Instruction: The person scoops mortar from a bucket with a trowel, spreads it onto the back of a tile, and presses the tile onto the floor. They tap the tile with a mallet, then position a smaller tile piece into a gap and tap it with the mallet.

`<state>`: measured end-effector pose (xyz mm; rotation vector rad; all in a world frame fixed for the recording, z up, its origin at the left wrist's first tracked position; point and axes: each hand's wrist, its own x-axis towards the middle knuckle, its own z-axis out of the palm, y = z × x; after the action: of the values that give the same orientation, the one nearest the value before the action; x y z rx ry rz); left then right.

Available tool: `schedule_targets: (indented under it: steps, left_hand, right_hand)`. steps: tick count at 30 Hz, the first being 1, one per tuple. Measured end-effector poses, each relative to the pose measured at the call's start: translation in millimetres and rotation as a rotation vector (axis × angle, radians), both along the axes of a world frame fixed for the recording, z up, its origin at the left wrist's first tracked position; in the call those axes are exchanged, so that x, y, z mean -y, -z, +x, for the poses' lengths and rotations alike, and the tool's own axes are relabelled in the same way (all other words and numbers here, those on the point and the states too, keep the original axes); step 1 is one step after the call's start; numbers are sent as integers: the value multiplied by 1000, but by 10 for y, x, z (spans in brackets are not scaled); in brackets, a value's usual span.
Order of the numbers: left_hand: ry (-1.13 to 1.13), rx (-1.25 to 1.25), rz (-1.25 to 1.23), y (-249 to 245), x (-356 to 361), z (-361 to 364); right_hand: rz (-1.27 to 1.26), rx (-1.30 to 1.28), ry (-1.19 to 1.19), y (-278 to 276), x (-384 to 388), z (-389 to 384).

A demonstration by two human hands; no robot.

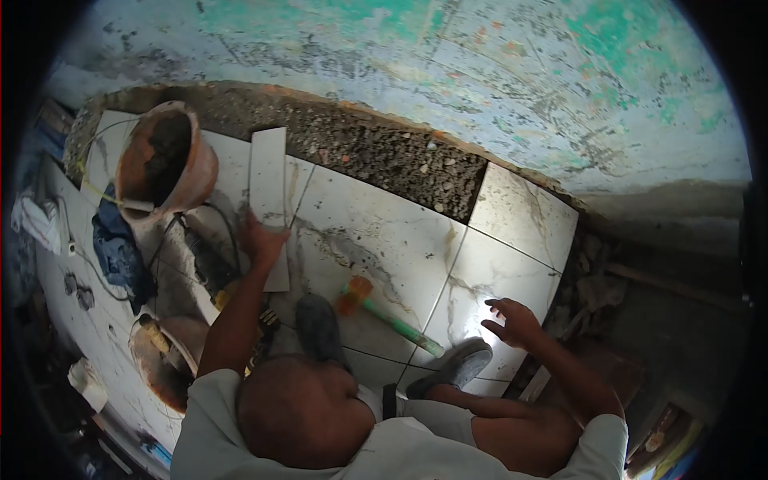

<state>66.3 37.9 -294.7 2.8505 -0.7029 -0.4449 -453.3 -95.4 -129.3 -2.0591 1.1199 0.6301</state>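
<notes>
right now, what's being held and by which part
The left hand holds a narrow tile strip by one long edge, below its middle. The right hand is open over the floor tiles, holding nothing.

Close fisheye head view, steeply down over left hand (260, 240), right hand (512, 320), floor (376, 216).

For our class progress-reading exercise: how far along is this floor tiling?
Done: several large marbled tiles lie set edge to edge. In hand: the left hand holds a narrow tile strip beside the rough mortar bed; the right hand hovers open over a laid tile. Left: that bed along the wall is uncovered.
</notes>
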Motion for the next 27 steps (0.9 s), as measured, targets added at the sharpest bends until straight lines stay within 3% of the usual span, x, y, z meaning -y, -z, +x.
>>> schedule_targets:
  steps: [4,6,9,12,15,17,18,20,22,24,27]
  left_hand:
    - [-51,-83,-100,-294,-106,-145]
    - [67,-243,-337,-341,-263,-281]
    - [267,-416,-569,-630,-452,-572]
    - [431,-532,-589,-982,-424,-917]
    - [509,-510,-562,-1034,-283,-1285]
    - [620,-497,-612,-1052,-138,-1312]
    - [700,-452,-656,-1073,-67,-1284]
    - [772,-624,-688,-1166,66,-1185]
    - [454,-1402,-800,-1173,195,-1174]
    - [422,-1510,-844,-1163,403,-1286]
    - [247,-1572,-1037,-1195,930,-1216]
  right_hand:
    - [-39,135,-96,75,114,650]
    - [98,278,-23,94,109,1151]
    - [374,439,218,254,-53,1813]
    - [594,633,479,396,-480,2366]
    - [543,753,709,474,-891,2728]
    - [292,905,1088,513,-969,2770]
    - [262,897,1109,510,-927,2688]
    - [292,1072,1038,464,-804,2533]
    - [251,1033,1006,378,-678,2354]
    - [277,963,766,290,-631,2224]
    - [243,896,612,201,-671,2047]
